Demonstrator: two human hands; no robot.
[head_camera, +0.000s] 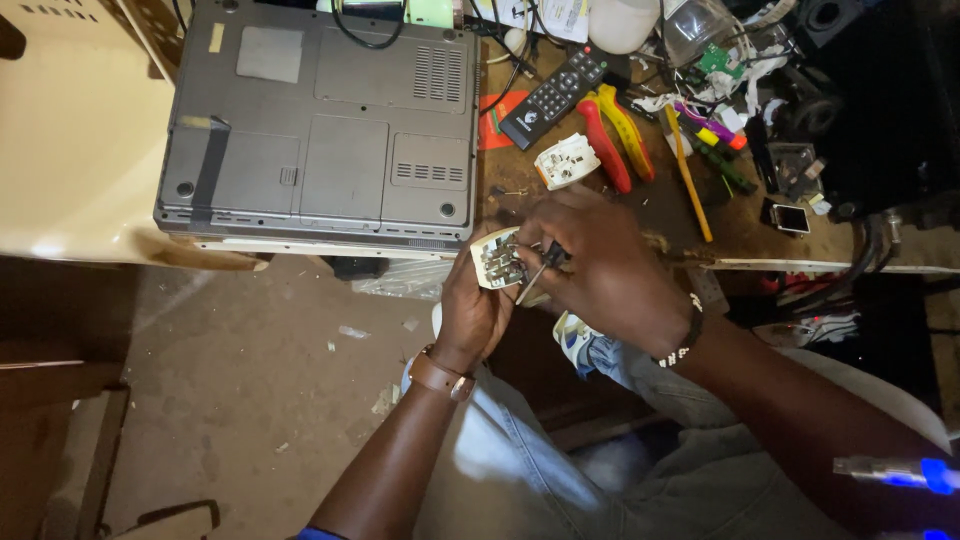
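Note:
My left hand (468, 310) grips an opened white electrical plug (497, 258), its inner side with metal pins and terminals facing up. My right hand (600, 265) holds a small screwdriver (538, 268) with a dark handle, its tip resting on the plug's inside. Both hands hover just off the front edge of the wooden workbench (730, 225), above my lap. A brown watch sits on my left wrist and a dark bracelet on my right. The plug's white cover (566, 160) lies on the bench just beyond my right hand.
An upturned grey laptop (320, 120) lies on the bench at left. A black remote (555, 95), red and yellow pliers (615, 135), a yellow-handled tool (688, 175) and tangled wires and parts (740, 90) crowd the right. A cream plastic chair (70, 130) stands left; concrete floor below.

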